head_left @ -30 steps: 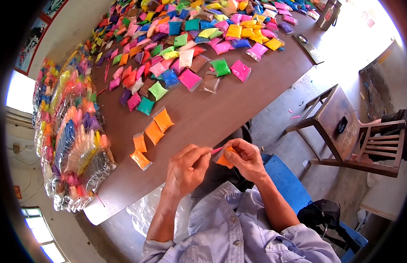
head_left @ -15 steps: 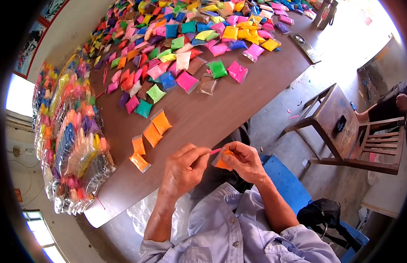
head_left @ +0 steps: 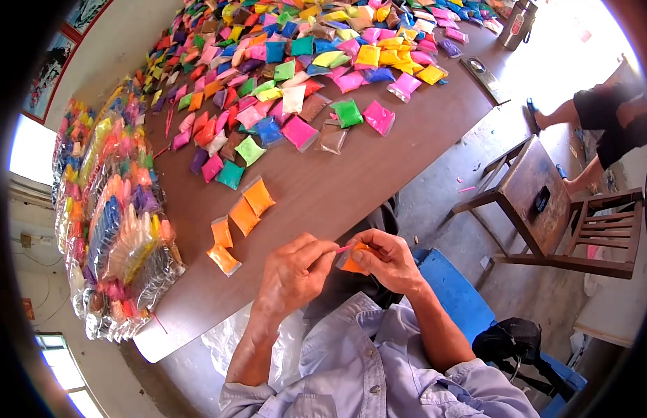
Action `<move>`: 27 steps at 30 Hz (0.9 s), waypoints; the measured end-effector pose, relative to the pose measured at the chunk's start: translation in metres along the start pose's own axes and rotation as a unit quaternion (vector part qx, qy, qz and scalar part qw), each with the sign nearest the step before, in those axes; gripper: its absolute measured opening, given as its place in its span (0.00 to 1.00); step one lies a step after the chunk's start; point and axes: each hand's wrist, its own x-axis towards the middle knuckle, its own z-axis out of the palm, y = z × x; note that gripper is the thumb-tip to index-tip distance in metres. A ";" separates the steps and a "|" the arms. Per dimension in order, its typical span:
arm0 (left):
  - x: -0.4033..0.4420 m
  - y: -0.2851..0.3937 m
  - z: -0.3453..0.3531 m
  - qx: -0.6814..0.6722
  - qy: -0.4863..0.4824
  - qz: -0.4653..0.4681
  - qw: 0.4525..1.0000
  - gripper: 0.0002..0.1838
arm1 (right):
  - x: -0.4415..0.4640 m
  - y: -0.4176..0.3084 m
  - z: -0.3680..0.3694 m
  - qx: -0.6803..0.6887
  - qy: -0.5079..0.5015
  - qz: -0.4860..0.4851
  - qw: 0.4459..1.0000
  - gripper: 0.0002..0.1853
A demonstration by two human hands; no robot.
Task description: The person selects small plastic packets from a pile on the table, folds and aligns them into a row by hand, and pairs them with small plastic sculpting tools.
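Observation:
My left hand (head_left: 295, 268) pinches a thin pink stick (head_left: 344, 249) by one end, just past the table's front edge. Close on its right, my right hand (head_left: 390, 259) holds a small orange packet (head_left: 354, 259) between thumb and fingers. The stick's other end meets the packet's clear edge; the exact contact is too small to make out. Several orange packets (head_left: 244, 217) lie on the brown table (head_left: 316, 188) beyond my left hand. Farther back spreads a large heap of coloured packets (head_left: 268, 52).
Bulging clear bags of coloured pieces (head_left: 118, 230) line the left side. A flask (head_left: 518, 24) and a dark flat object (head_left: 485, 80) are at the back right. Beyond a wooden chair (head_left: 532, 195) another person's legs (head_left: 598, 125) show. A blue seat (head_left: 456, 292) is beside me.
The other person's legs have come farther into view at the right. My hands keep their hold, with less of the pink stick showing between them.

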 end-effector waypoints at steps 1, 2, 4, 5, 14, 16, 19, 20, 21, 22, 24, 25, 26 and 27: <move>0.000 -0.001 -0.001 0.005 -0.010 0.005 1.000 0.06 | 0.001 -0.003 -0.001 -0.022 -0.004 -0.005 1.000 0.10; 0.000 -0.002 -0.002 0.005 -0.010 0.005 1.000 0.06 | 0.002 -0.005 -0.001 -0.022 -0.004 -0.004 1.000 0.10; 0.001 -0.005 -0.005 0.020 -0.047 0.012 0.999 0.06 | 0.004 -0.007 -0.004 -0.072 -0.017 -0.028 0.997 0.10; 0.002 -0.006 -0.006 0.020 -0.047 0.012 0.999 0.06 | 0.004 -0.008 -0.005 -0.072 -0.017 -0.028 0.997 0.10; 0.008 -0.018 -0.012 0.024 -0.057 0.049 0.997 0.06 | 0.018 -0.016 -0.009 -0.072 -0.029 0.047 0.996 0.10; 0.009 -0.022 -0.013 0.031 -0.082 0.043 0.995 0.07 | 0.021 -0.017 -0.011 -0.069 -0.044 0.048 0.995 0.10; 0.015 -0.024 -0.015 -0.007 -0.092 0.032 0.995 0.06 | 0.025 -0.020 -0.014 -0.086 -0.052 0.035 0.994 0.10; 0.016 -0.024 -0.015 -0.007 -0.092 0.032 0.995 0.06 | 0.026 -0.023 -0.014 -0.087 -0.051 0.035 0.994 0.10; 0.017 -0.023 -0.015 -0.023 -0.090 0.019 0.995 0.05 | 0.027 -0.026 -0.013 -0.086 -0.040 0.043 0.995 0.09; 0.018 -0.023 -0.015 -0.039 -0.087 0.006 0.995 0.05 | 0.028 -0.027 -0.013 -0.085 -0.030 0.050 0.995 0.09; 0.020 -0.026 -0.014 -0.056 -0.096 -0.004 0.994 0.04 | 0.028 -0.027 -0.013 -0.080 -0.024 0.052 0.995 0.09; 0.020 -0.028 -0.014 -0.072 -0.104 -0.014 0.992 0.04 | 0.027 -0.026 -0.013 -0.075 -0.018 0.054 0.996 0.09; 0.021 -0.031 -0.014 -0.073 -0.105 -0.015 0.992 0.04 | 0.028 -0.026 -0.013 -0.075 -0.018 0.055 0.995 0.09; 0.021 -0.034 -0.013 -0.100 -0.119 -0.045 0.987 0.04 | 0.029 -0.027 -0.014 -0.077 -0.021 0.047 0.996 0.08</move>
